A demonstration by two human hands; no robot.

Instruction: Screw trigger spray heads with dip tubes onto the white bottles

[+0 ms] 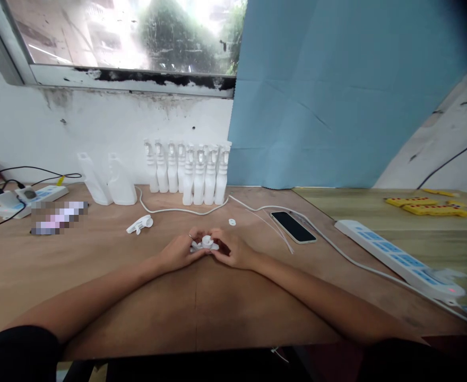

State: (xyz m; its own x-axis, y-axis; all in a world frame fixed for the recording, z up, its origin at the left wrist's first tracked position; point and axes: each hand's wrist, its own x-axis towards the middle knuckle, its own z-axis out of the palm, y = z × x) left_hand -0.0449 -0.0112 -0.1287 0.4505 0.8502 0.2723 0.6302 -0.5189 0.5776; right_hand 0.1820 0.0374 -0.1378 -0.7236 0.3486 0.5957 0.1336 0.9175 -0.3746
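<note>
Both of my hands meet over the wooden table around a white plastic spray trigger head (207, 243). My left hand (180, 251) grips its left side, with a ring on one finger. On the other side, the fingers of my right hand (232, 249) are curled onto it. A second white spray trigger head (140, 225) lies on its side to the left. Just beyond my right hand rests a small white disc-like piece (232, 222). Two thin white tubes (275, 228) lie to the right.
Several white spray bottles (199, 178) with trigger heads stand by the wall, beside two headless white bottles (122, 183). A dark-screened phone (293, 227), a power strip (400, 260) and a white cable (337, 249) occupy the right. Another power strip (38, 199) is at left.
</note>
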